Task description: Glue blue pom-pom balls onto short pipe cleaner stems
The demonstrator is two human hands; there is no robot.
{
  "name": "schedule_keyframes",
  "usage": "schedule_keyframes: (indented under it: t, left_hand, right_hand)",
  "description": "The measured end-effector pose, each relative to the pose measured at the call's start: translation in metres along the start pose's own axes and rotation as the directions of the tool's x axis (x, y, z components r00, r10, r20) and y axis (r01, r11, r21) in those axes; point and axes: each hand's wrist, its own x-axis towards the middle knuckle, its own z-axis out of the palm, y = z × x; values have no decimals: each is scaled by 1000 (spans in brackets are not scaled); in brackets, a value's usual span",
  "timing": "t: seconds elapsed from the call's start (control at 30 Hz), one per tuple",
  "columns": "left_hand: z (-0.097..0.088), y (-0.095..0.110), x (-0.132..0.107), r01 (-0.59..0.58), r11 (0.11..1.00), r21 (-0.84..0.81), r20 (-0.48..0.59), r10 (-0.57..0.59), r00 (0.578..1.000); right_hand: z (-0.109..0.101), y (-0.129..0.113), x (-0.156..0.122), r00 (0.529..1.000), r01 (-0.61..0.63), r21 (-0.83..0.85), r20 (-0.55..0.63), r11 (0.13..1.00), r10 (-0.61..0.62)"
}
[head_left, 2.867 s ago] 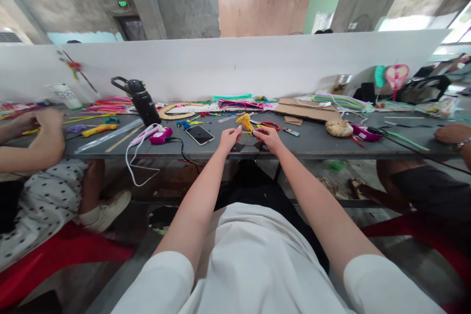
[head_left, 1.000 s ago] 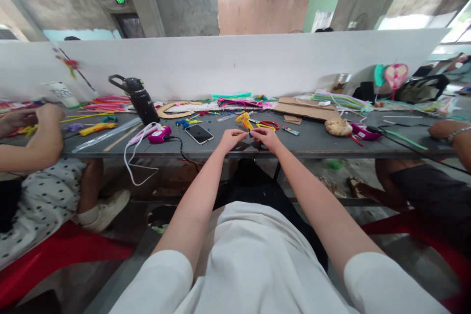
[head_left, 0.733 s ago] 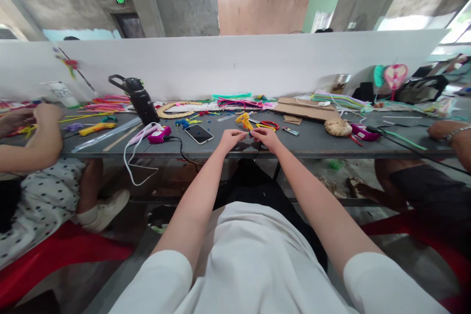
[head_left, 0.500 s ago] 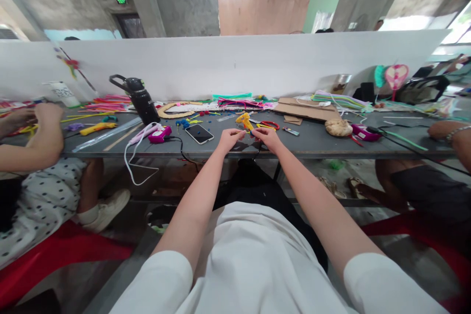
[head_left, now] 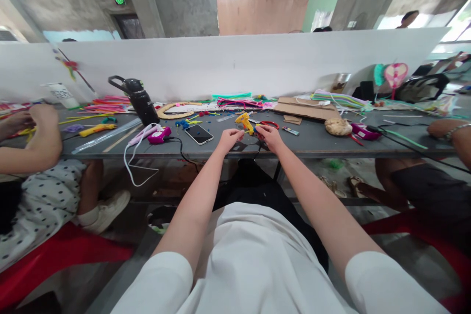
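Observation:
My left hand (head_left: 230,140) is closed in a pinch at the table's front edge, with a thin yellowish piece (head_left: 246,131) at its fingertips, too small to name. Across a narrow gap, my right hand (head_left: 269,137) pinches a small blue fuzzy piece (head_left: 256,128). Just beyond both hands stands a yellow glue gun (head_left: 243,120), touched by neither as far as I can see. Red-handled scissors (head_left: 270,123) lie behind my right hand. A phone (head_left: 199,134) rests left of my left hand, with a blue bit on its screen.
A black bottle (head_left: 142,103) stands at the back left, near a magenta box (head_left: 159,135) with cables. Cardboard (head_left: 307,108) lies at the back right. A small tube (head_left: 290,131) is right of the scissors. Co-workers sit on both sides; one's arm (head_left: 33,142) rests at left.
My hands have drawn slightly apart, the right one moving a little to the right with the blue piece. The glue gun has stayed in place.

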Motion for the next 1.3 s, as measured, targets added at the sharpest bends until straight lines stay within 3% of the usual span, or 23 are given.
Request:
schedule_keyframes:
  t: [0.17,0.23,0.3,0.33,0.37,0.43,0.5,0.53,0.6,0.77,0.83,0.87,0.9,0.97,1.03,1.07,1.17,1.3]
  left_hand:
    - [0,-1,1,19,1000,21,25,-19,999]
    - [-1,-1,1,21,1000,13,-4,-21,1000]
    - [-1,-2,2,32,999,-5,-34,-32,999]
    - [-1,-2,2,36,999,-15,-46,-37,998]
    - [-1,-2,2,36,999,-26,-55,-38,998]
    - [-1,-2,3,26,999,-41,-75,-29,997]
    - [0,-3,3,26,998,-60,-88,-32,996]
    - [0,-3,4,31,997,-76,-91,-38,995]
    - [0,-2,4,40,993,-115,-94,-51,994]
    - [0,0,3,27,984,-178,-128,-50,990]
    - [0,0,3,32,979,-204,-139,-61,988]
    - [-1,0,3,36,976,-217,-144,-68,987]
    - [-1,1,3,37,973,-229,-149,-73,986]
    - [-2,1,3,36,965,-258,-159,-80,984]
    - [-2,2,3,35,956,-293,-167,-87,982]
    - [-3,2,3,38,951,-308,-169,-93,981]
    - [-4,3,4,50,941,-335,-181,-116,977]
    - [-5,2,6,67,927,-369,-198,-148,969]
  right_hand:
    - [3,-2,3,999,-6,53,-48,999,9]
    - [-2,-6,5,992,19,27,-127,999,-15]
    - [-16,-10,6,958,74,-131,-265,989,-107]
    - [-26,-12,6,936,85,-289,-306,953,-176]
    - [-37,-14,5,918,85,-481,-303,872,-256]
    - [-60,-17,5,894,-63,-805,-308,590,-325]
    - [-82,-18,4,906,-235,-917,-327,324,-268]
    - [-90,-17,4,918,-278,-932,-329,234,-221]
    - [-102,-16,7,936,-291,-947,-311,138,-164]
    - [-113,-14,23,952,-269,-959,-279,90,-125]
    - [-114,-15,28,960,-249,-961,-261,118,-101]
    - [-114,-16,29,967,-220,-960,-238,172,-87]
    - [-113,-18,30,976,-183,-946,-208,267,-69]
    - [-108,-21,27,991,-97,-823,-129,560,-17]
    - [-97,-24,20,999,-53,-523,-31,851,43]
    - [-90,-26,17,998,-49,-354,29,934,63]
    - [-65,-29,6,979,-120,-41,161,992,125]
    - [-29,-29,-1,954,-216,10,217,976,208]
